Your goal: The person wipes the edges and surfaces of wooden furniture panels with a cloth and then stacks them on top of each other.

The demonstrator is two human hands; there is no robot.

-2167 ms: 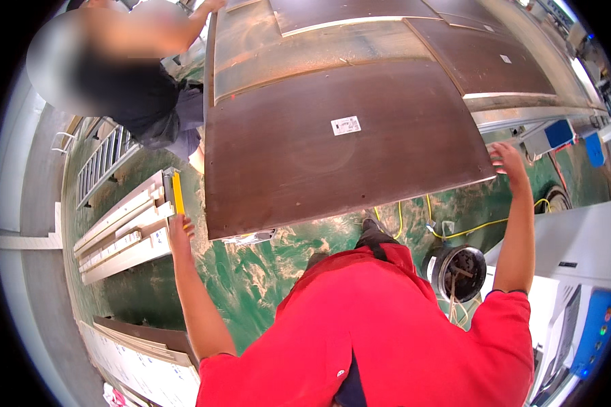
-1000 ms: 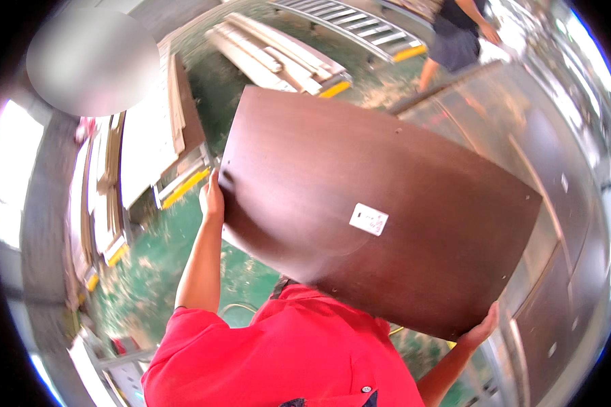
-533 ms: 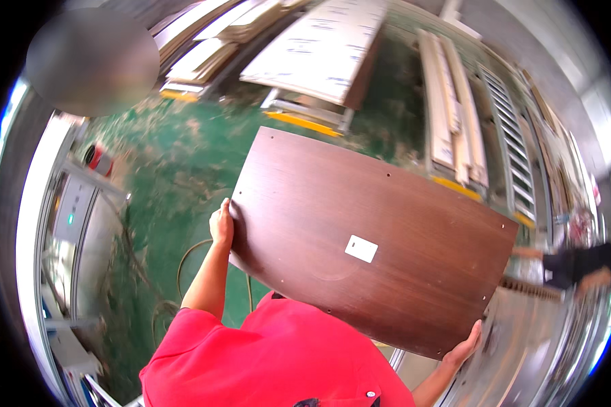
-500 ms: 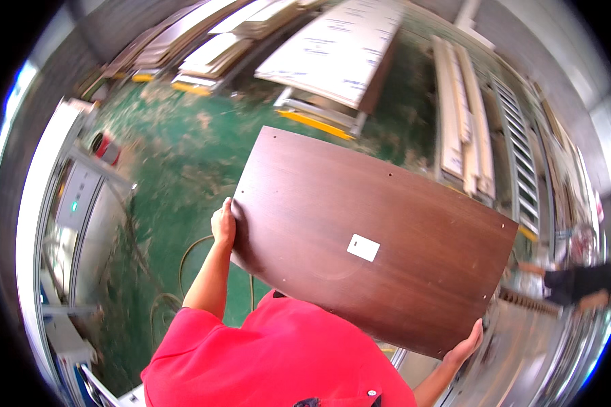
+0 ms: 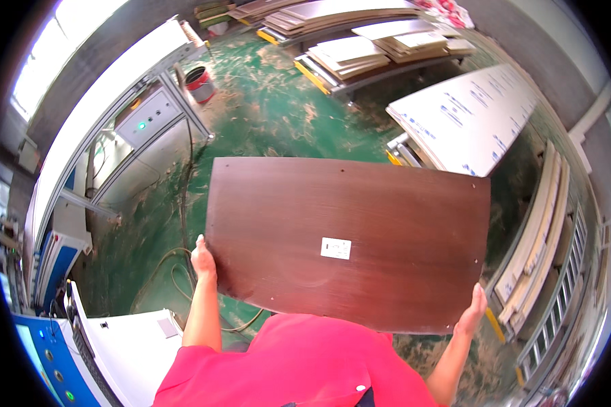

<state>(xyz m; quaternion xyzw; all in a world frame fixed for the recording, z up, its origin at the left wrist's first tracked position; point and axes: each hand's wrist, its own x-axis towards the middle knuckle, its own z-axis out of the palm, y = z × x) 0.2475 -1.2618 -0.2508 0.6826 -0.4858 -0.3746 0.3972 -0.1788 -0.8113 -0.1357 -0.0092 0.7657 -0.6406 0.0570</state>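
A large dark brown wooden panel is held out in front of my red shirt. Small drilled holes dot its edges, and a white label is stuck near its middle. My left hand grips the left edge, fingers curled beneath where they cannot be seen. At the lower right edge, my right hand clasps the panel, most of its fingers hidden too.
To the left stands a white machine frame with a control box. A red bucket sits beside it. Board stacks lie on low racks ahead; long strips lie right. A hose crosses the green floor.
My view has swung left, bringing the white machine and blue control panel further in. The brown panel has turned with me and now lies nearly level across the view, still in both hands.
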